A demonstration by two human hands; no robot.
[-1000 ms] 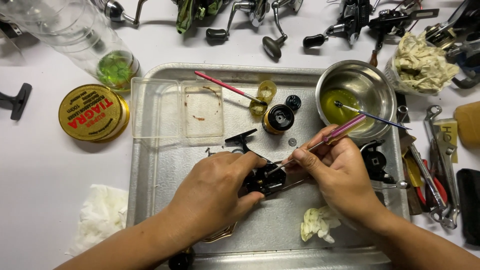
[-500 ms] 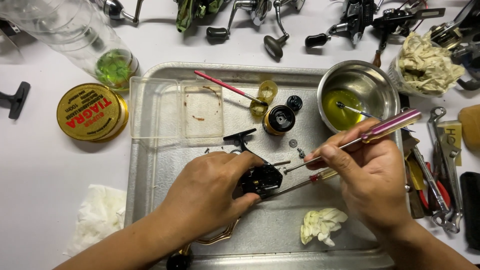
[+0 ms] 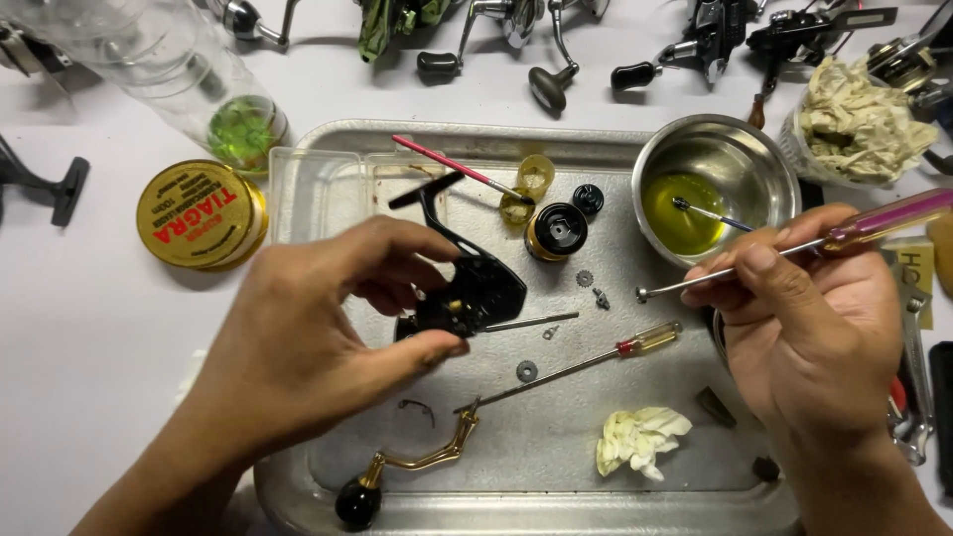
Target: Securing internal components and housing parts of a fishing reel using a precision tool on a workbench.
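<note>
Since the earlier frame, the left hand point(image 3: 318, 337) had lifted the black metal reel body point(image 3: 475, 288) over the silver metal tray point(image 3: 556, 437), fingers pinching it. Right hand point(image 3: 809, 328) fingers pinched one purple-handled screwdriver point(image 3: 794, 248). One red-handled screwdriver point(image 3: 586, 362) lay nearer.

The left hand point(image 3: 318, 347) has lifted the black reel body point(image 3: 467, 283) clear — the right hand point(image 3: 814, 328) drew its purple-handled screwdriver point(image 3: 794, 248) away

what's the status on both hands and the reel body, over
Left hand grips the black fishing reel body, raised over the metal tray. Right hand holds a pink-handled screwdriver, tip clear of the reel. Nothing between them.
</note>
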